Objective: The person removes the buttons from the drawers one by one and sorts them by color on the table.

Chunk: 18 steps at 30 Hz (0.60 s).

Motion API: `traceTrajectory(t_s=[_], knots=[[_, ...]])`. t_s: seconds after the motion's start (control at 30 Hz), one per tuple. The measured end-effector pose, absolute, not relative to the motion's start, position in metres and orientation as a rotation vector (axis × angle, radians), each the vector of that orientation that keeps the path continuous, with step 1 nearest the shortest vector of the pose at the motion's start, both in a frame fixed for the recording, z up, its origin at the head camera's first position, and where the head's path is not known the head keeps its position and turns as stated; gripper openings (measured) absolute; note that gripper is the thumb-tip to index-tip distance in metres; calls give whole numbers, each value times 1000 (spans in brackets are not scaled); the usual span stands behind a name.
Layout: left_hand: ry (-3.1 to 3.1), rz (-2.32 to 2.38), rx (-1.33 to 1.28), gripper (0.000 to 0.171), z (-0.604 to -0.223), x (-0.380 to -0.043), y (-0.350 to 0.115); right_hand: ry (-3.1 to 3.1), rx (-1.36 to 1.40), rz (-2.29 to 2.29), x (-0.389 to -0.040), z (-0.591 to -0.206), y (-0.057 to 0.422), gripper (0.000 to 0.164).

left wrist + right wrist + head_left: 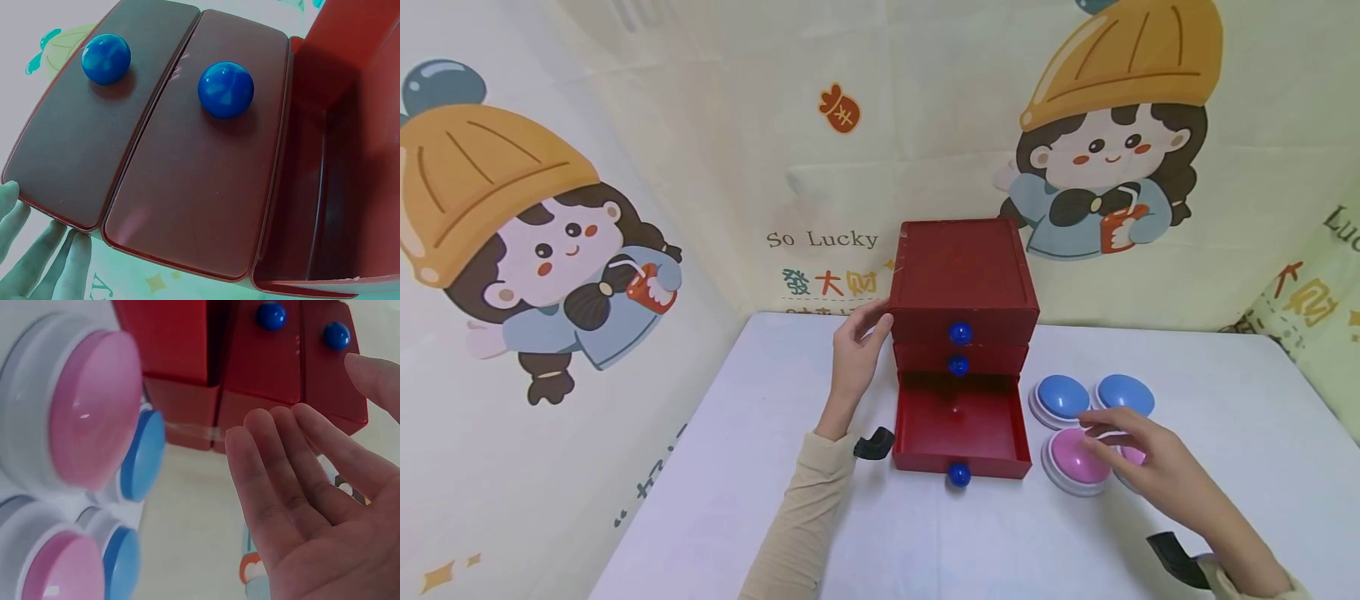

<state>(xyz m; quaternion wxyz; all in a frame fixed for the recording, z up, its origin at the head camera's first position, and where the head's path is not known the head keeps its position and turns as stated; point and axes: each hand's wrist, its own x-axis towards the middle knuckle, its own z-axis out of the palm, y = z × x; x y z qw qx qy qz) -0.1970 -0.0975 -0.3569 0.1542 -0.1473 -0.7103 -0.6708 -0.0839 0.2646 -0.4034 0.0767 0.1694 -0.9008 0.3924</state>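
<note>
A red drawer cabinet (964, 265) stands on the table, its bottom drawer (955, 429) pulled out and the upper two drawers closed. Each drawer front bears a round blue knob (226, 90). My left hand (854, 358) touches the cabinet's left side with extended fingers (76, 262). To the right of the cabinet are two blue-topped push buttons (1063, 396) and two pink-topped push buttons (1080, 457) on white bases. Above the pink ones hovers my right hand (1161, 458), fingers loosely extended and holding nothing; it partly hides the right pink button (1132, 455) in the head view.
The white tabletop (715, 500) extends around the cabinet. Behind it hangs a cream cloth (737, 167) with printed cartoon figures and lettering. The pulled-out drawer juts toward the front, between both arms. A black strap (1176, 560) shows near the right wrist.
</note>
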Motion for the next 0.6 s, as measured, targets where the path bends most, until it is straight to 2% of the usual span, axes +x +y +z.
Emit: traceTrajectory(t_s=[0.6], knots=[[-2055,-1915,-427,36,-356,-197,-99,-2678,633,1333,-81,-404,226,32]])
